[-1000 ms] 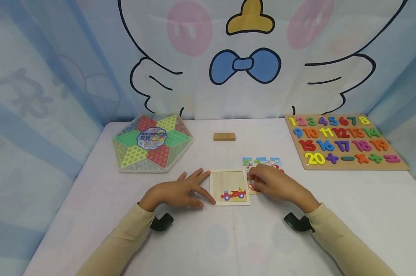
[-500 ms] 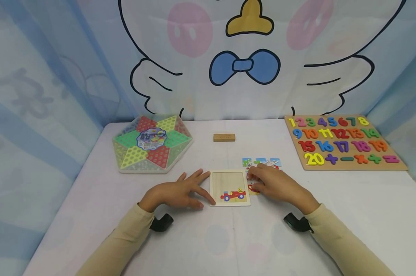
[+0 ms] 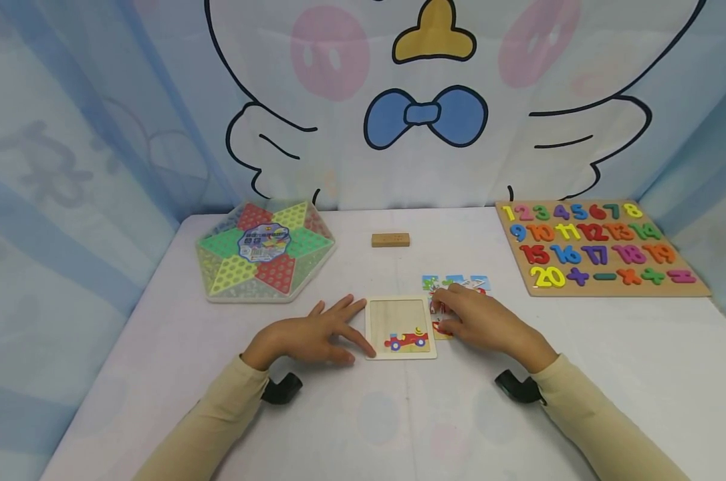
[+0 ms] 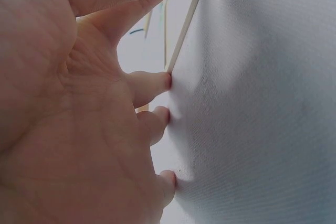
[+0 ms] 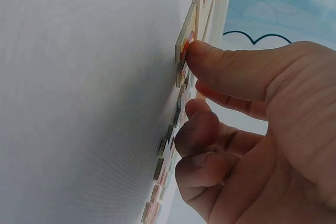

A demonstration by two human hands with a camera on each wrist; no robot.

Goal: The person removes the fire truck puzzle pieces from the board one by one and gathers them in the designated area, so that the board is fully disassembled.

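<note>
My left hand spreads its fingers on the table, with fingertips touching the left edge of a square wooden puzzle tray. At the tray's lower right lies a piece with a red truck; bare wood shows above it. My right hand bends over loose picture pieces to the right of the tray. In the right wrist view, its thumb and forefinger pinch a thin puzzle piece low beside the tray; the other fingers are curled. This hand hides part of the loose pieces.
A hexagonal box with coloured triangles stands at the back left. A small wooden block lies at the back middle. At the back right is a number board. A printed curtain hangs behind the table.
Both hands stay almost where they were, and the tray and truck piece keep their places. The whole view shifts very slightly.
</note>
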